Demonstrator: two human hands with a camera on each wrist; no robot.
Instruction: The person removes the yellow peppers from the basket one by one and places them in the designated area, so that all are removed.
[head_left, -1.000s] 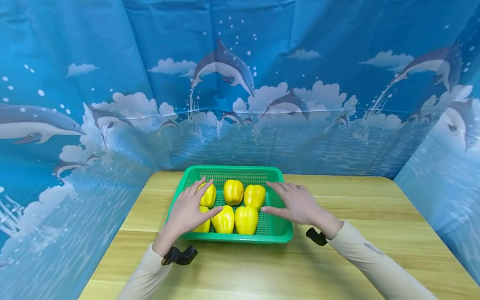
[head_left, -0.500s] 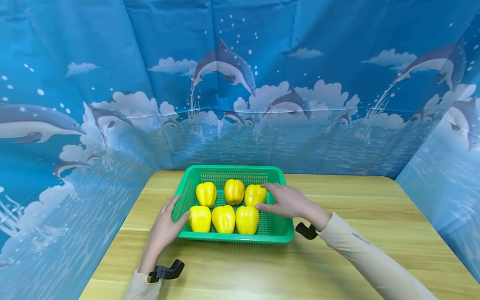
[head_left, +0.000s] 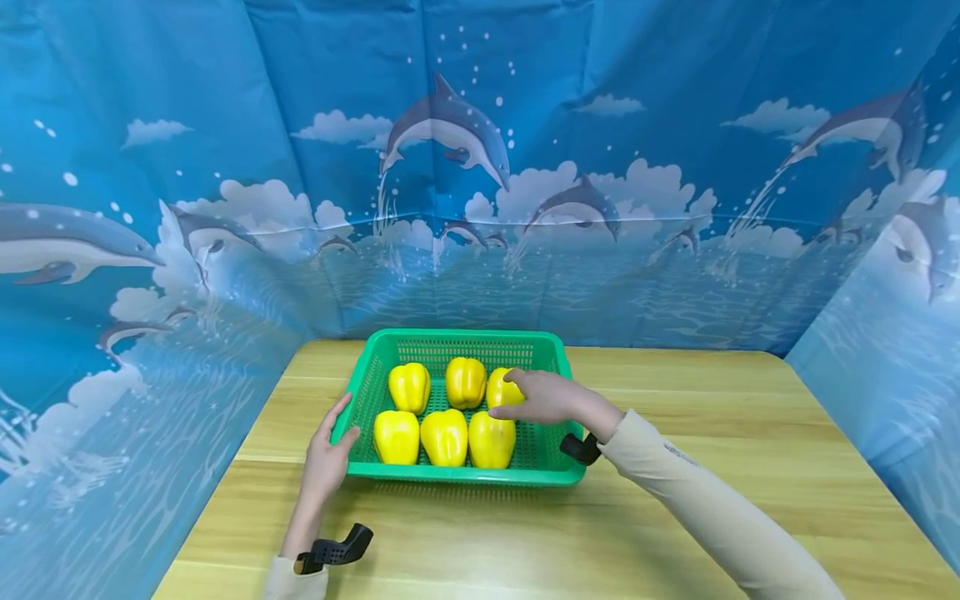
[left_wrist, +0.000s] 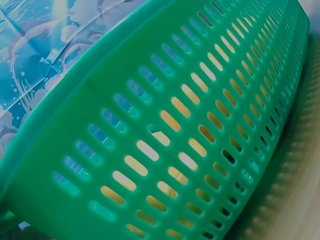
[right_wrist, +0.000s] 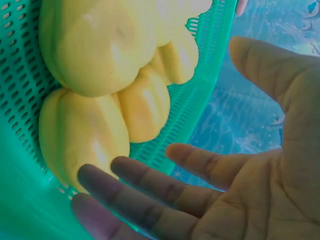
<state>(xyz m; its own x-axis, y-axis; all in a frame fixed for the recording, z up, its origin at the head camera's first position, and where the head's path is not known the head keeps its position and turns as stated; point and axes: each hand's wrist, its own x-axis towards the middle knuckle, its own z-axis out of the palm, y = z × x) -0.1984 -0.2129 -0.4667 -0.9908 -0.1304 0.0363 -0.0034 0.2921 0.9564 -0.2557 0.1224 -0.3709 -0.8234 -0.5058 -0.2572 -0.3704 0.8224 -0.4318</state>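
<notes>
Several yellow bell peppers (head_left: 445,437) stand in two rows inside a green perforated basket (head_left: 465,476). My left hand (head_left: 324,467) holds the basket's left rim, thumb on the inner side and fingers along the outside. The left wrist view is filled by the slotted basket wall (left_wrist: 115,165), with almost none of the hand in it. Over the right side of the basket reaches my right hand (head_left: 547,397), partly hiding the back right pepper (head_left: 502,387). Its fingers (right_wrist: 150,210) are extended and spread in the right wrist view, fingertips overlapping the nearest pepper (right_wrist: 82,135).
The basket stands on a wood-grain table (head_left: 712,467), near its back edge. A blue curtain (head_left: 480,283) printed with dolphins surrounds the table at the back and sides. Each wrist wears a black camera mount (head_left: 341,546).
My left hand has moved left and down from over the peppers to the basket's left rim. The right hand has moved left, further over the right-hand peppers.
</notes>
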